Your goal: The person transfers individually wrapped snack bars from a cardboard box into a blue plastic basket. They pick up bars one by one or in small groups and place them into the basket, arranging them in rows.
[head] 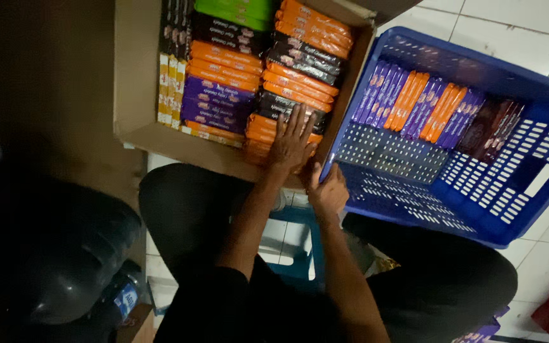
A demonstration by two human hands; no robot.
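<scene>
Fingers of the left hand (292,143) lie spread on orange packets (268,130) in the cardboard box (136,76), the right hand (328,190) grips the blue crate (478,209) rim; one crate row filled, box mostly full.

At upper centre, a cardboard box (136,76) holds flat bar packets (227,63) stacked in orange, purple, black and green, with yellow ones along its left edge. At right, purple, orange and dark brown packets (414,105) stand upright along the far wall of a blue crate (516,209).
</scene>
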